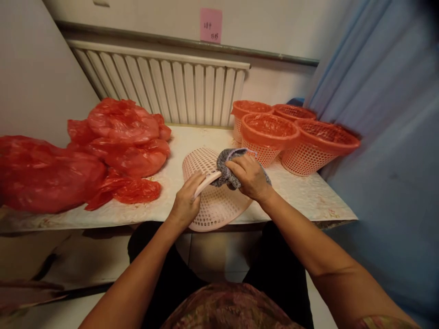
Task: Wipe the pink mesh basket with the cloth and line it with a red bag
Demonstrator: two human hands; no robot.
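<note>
The pink mesh basket (212,201) lies on its side at the front edge of the worktop (308,194), its lower part hanging past the edge over the person's lap. The left hand (185,203) is clenched around its rim, and the right hand (248,176) presses a grey knitted cloth (226,167) against the mesh wall, fingers closed over the cloth.

The risk, as I judge it, is the overhang: a firm push from the cloth could tip the basket off the edge if the left grip loosens. The cloth's yarn might also snag in the mesh holes, though the weave is hard to make out here. The bag-lined baskets (270,137) stand just behind the right hand, so a wide sweep could knock them. The red plastic bags (120,141) lie well to the left.
</note>
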